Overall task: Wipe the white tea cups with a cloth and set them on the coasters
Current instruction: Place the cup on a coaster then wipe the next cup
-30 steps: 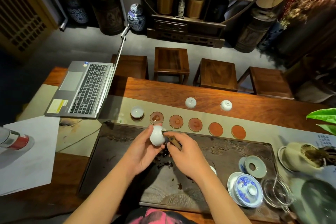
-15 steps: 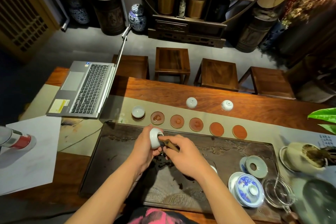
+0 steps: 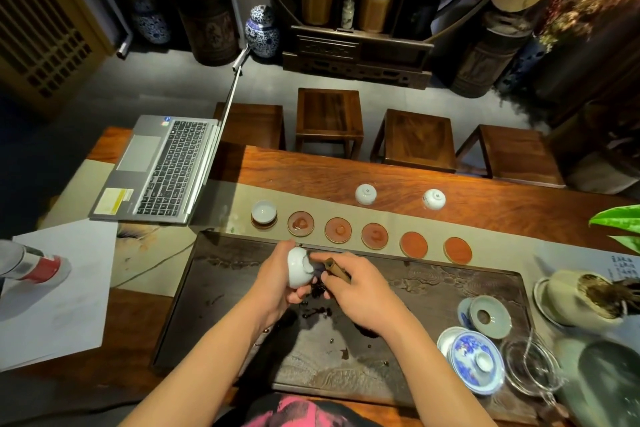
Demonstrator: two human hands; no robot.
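Dim tea room with dark shelving, blue-and-white jars and four wooden stools beyond a long wooden table (image 3: 485,204). Far left of the hands, white paper (image 3: 65,288) with a red-and-white can (image 3: 31,263) lying on it. Beyond and left of the left hand, an open laptop (image 3: 162,166). Just beyond the left hand, a white cup on a coaster (image 3: 264,212), upright, at the left end of a row. Under both hands, a dark carved tea tray (image 3: 433,288). Left hand (image 3: 277,284) curled around a white tea cup (image 3: 298,267), tipped on its side with the foot ring facing right. Right hand (image 3: 360,291) close beside it, fingers closed on a brown tool handle (image 3: 337,270) whose tip reaches toward the cup; whether it touches cannot be told. Dark bits on the tray just below the cup. Beyond the right hand, five bare round coasters (image 3: 374,236) running rightward. Farther beyond, two upturned white cups (image 3: 365,193) on bare wood, well apart. Right of the right hand, a blue-and-white lidded bowl (image 3: 474,357), a pale celadon lid (image 3: 490,315), a glass pitcher (image 3: 530,367), then a beige pot (image 3: 571,298) and green leaves (image 3: 620,222) at the edge.
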